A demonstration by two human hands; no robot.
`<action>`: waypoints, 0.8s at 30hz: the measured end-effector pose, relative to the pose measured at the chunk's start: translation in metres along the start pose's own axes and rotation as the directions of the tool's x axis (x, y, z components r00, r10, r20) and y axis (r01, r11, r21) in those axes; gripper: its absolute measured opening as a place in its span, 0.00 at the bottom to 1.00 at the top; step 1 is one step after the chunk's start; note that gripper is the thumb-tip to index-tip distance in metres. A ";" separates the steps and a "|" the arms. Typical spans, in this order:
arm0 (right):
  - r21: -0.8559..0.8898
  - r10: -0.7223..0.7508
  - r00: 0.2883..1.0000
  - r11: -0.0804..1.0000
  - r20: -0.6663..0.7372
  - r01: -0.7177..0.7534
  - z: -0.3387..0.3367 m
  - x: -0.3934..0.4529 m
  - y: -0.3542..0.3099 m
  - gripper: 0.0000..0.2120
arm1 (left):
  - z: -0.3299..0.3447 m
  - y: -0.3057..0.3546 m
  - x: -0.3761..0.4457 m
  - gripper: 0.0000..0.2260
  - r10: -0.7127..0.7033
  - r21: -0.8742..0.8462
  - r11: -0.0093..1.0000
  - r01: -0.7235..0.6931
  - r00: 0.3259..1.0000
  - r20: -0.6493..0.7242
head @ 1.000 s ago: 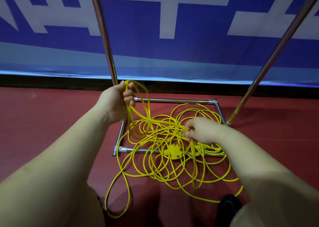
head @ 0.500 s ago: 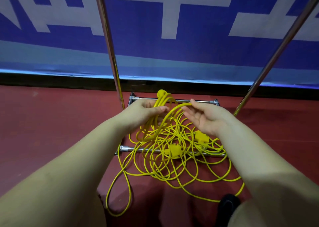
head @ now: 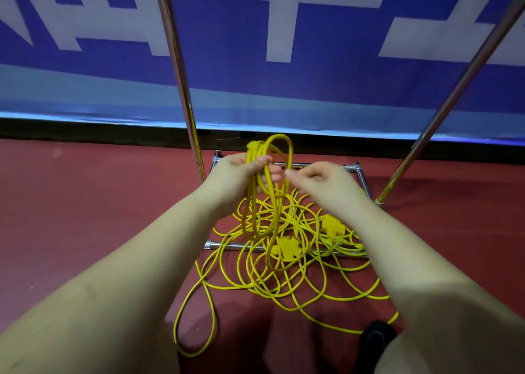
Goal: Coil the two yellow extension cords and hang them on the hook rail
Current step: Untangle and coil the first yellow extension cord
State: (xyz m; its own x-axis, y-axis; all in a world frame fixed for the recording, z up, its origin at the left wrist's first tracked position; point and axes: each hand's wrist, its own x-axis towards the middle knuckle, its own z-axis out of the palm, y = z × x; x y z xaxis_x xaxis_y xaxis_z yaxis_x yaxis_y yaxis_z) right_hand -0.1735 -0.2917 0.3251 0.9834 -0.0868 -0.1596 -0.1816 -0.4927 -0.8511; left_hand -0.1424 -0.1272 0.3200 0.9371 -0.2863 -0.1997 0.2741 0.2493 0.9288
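Note:
My left hand (head: 241, 174) grips several loops of yellow extension cord (head: 270, 203), which arch above the fist and hang down below it. My right hand (head: 321, 183), blurred, is just to the right of that bundle with fingers curled loosely; whether it pinches a strand cannot be told. The rest of the yellow cord lies in a loose tangle (head: 284, 274) on the red floor, draped over the rack's chrome base. Two yellow socket blocks (head: 287, 248) (head: 331, 226) lie in the tangle. The hook rail itself is out of view.
Two chrome rack posts (head: 181, 89) (head: 454, 95) rise from a rectangular chrome base frame (head: 227, 245) on the red floor. A blue and white banner (head: 312, 75) stands behind. A black shoe (head: 375, 336) shows at the bottom right.
My left hand has lifted the coil higher and added a loop. My right hand brought cord from the pile up to the left hand and now sits beside it.

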 end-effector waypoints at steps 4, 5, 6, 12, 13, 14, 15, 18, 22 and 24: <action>-0.268 -0.108 0.965 0.948 0.240 0.173 0.020 -0.008 0.008 0.14 | -0.002 0.004 0.005 0.08 0.002 -0.178 0.984 -0.025 0.992 -0.129; -0.274 -0.118 0.943 0.939 0.311 0.208 0.023 -0.008 0.010 0.12 | -0.003 0.005 0.005 0.08 0.000 -0.189 0.982 -0.027 0.990 -0.142; -0.253 -0.127 0.921 0.939 0.368 0.231 0.025 -0.007 0.011 0.09 | -0.004 0.006 0.005 0.08 -0.001 -0.195 0.980 -0.030 0.988 -0.154; -0.318 -0.020 0.826 0.917 0.563 0.239 0.014 -0.013 0.011 0.02 | -0.023 0.023 0.010 0.08 0.051 -0.258 0.958 -0.123 0.962 -0.269; -0.335 -0.020 0.828 0.909 0.561 0.249 0.012 -0.014 0.011 0.02 | -0.027 0.026 0.010 0.08 0.053 -0.269 0.954 -0.134 0.956 -0.288; -0.330 -0.039 0.843 0.910 0.536 0.252 0.009 -0.013 0.010 0.03 | -0.032 0.028 0.011 0.08 0.053 -0.276 0.951 -0.141 0.951 -0.304; -0.314 -0.073 0.869 0.915 0.490 0.254 0.005 -0.012 0.010 0.03 | -0.036 0.030 0.011 0.09 0.051 -0.282 0.948 -0.145 0.947 -0.318; -0.209 -0.173 0.946 0.949 0.275 0.235 -0.004 -0.004 0.012 0.07 | -0.044 0.030 0.012 0.10 0.036 -0.246 0.962 -0.121 0.945 -0.324; 0.123 -0.095 0.995 0.988 0.038 0.089 -0.009 0.000 0.009 0.09 | -0.043 0.024 0.010 0.10 -0.008 -0.084 0.996 -0.015 0.964 -0.266; 0.280 0.004 1.000 0.960 -0.001 -0.003 -0.012 0.000 0.006 0.07 | -0.039 0.023 0.008 0.11 -0.037 -0.060 0.998 0.023 0.971 -0.237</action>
State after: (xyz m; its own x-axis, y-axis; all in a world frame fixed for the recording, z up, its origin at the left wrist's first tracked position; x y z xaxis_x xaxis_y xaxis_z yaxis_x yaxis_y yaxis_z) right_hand -0.1746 -0.3051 0.3263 0.9827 -0.0898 -0.1621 -0.1788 -0.2304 -0.9565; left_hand -0.1204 -0.0881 0.3275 0.9509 -0.0682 -0.3018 0.3081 0.2976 0.9036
